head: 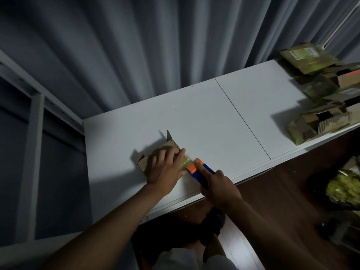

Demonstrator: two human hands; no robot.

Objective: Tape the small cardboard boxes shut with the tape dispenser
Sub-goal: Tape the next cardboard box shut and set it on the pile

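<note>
A small cardboard box (145, 162) lies on the white table (204, 123) near its front edge. One flap stands up at the far end. My left hand (165, 166) lies flat on top of the box, fingers spread and pressing down. My right hand (219, 187) grips a blue tape dispenser with an orange head (195, 169), index finger laid along its top. The orange head sits at the box's right end, where a strip of yellowish tape (185, 161) runs onto the box.
A heap of small cardboard boxes (323, 94), some open and some taped, fills the table's right end. A seam (243, 119) crosses the tabletop. Grey curtains hang behind, a white frame (33, 114) stands at left, and a bag of yellowish scraps (344, 190) lies on the floor at right.
</note>
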